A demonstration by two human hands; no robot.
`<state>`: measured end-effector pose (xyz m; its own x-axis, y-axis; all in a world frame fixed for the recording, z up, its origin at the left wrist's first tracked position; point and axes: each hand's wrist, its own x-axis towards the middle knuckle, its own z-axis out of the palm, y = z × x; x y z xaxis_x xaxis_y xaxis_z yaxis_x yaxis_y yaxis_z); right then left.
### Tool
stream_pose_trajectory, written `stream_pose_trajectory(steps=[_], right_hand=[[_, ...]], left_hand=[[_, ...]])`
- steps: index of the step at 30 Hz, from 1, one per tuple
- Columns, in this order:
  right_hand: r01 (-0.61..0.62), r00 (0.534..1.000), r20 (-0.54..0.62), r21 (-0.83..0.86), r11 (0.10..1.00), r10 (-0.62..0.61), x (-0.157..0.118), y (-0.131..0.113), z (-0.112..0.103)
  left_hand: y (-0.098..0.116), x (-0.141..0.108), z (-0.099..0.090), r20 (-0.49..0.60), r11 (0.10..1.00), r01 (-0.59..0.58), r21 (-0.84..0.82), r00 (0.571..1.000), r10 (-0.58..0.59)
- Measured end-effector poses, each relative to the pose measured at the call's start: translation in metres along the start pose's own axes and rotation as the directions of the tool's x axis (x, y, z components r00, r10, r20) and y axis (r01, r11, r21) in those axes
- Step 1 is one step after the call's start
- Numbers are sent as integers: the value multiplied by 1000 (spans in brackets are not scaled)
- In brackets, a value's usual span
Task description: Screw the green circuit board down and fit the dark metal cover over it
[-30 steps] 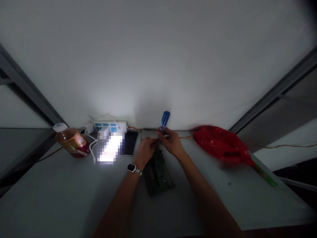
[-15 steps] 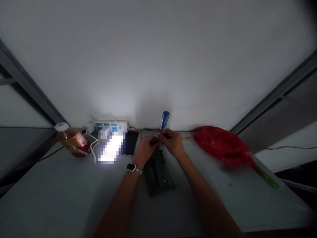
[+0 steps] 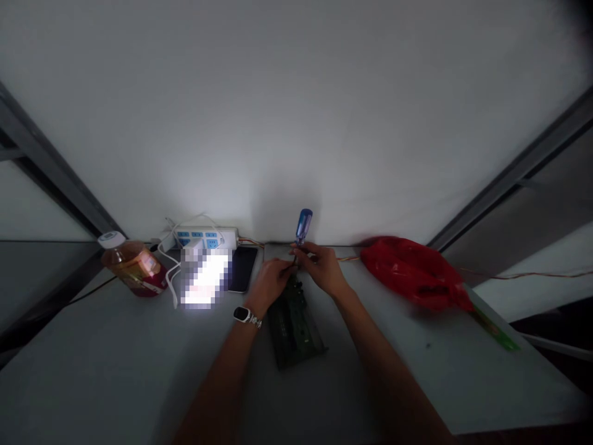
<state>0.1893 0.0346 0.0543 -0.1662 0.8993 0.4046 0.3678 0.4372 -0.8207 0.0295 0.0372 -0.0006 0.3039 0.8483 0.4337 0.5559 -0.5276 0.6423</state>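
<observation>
Blue-handled screwdriver (image 3: 302,227), light and rigid, stands clamped in the right hand (image 3: 323,267) below its slick handle, while the left hand (image 3: 270,282) pinches near its tip above the fragile circuit board (image 3: 294,324).

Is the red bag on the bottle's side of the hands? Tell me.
No: the red bag lies right of both hands, while the bottle lies far left, beyond the power strip.

screwdriver (image 3: 302,226): blue clear handle, near upright, tip down over circuit board's far end | circuit board (image 3: 294,324): dark green, flat on counter (image 3: 115,371)
</observation>
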Motion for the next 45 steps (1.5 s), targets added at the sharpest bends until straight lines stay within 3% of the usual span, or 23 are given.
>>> stream_pose_trajectory(steps=[9,13,15,21,30,36,42,45], right_hand=[[32,969,-237,-158,987,-69,0,2,16],[36,950,-299,-194,980,-94,-1,4,21],[22,961,-267,-190,982,-73,0,2,18],[12,1000,12,-129,992,-10,4,-6,2],[12,991,-128,-234,972,-43,3,-6,10],[-8,975,-218,-245,969,-47,3,-5,15],[6,1000,0,-132,991,-6,2,-6,0],[19,999,-23,-158,987,-23,2,-6,-3]], left_hand=[[10,2,-4,-56,968,157,-194,984,-170],[14,1,-4,-71,970,176,-165,979,-190],[12,0,-2,-66,979,149,-138,985,-159],[-1,0,3,-18,995,89,-34,996,-90],[9,-1,0,-71,972,128,-198,987,-144],[13,-1,1,-69,980,141,-142,986,-152],[13,-2,-1,-42,991,70,-112,996,-75],[11,-1,-1,-30,994,41,-98,999,-45]])
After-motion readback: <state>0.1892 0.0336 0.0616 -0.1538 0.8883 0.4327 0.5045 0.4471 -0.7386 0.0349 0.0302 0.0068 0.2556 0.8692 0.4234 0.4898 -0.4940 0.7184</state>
